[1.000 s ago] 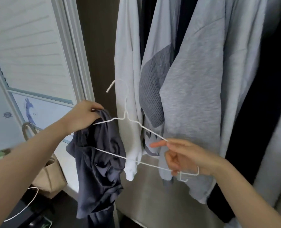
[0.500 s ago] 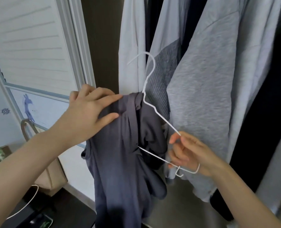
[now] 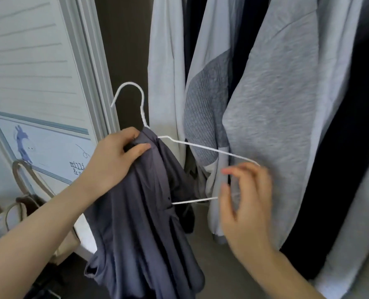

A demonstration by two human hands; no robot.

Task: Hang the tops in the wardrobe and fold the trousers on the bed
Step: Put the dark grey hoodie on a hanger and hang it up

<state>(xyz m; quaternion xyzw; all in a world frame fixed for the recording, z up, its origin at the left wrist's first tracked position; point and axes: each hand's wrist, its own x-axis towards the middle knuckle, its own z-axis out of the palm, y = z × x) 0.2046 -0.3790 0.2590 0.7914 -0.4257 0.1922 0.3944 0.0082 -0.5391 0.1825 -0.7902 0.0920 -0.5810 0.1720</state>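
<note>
Our left hand (image 3: 112,160) now grips the dark top (image 3: 144,223) bunched at the hanger (image 3: 200,146) neck, left of the hung clothes (image 3: 282,117), while our right hand (image 3: 247,197) has let go of the hanger's right end, blurred, fingers loose, so that shoulder still needs dressing.

1. Two forearms are seen entering from the bottom edge; both are bare, with no sleeve reaching the visible part.
2. The left hand (image 3: 112,160) is ungloved; short, unpainted nails are shown on thumb and finger.
3. The right hand (image 3: 247,203) is ungloved and partly motion-blurred; nail detail cannot be made out.
</note>
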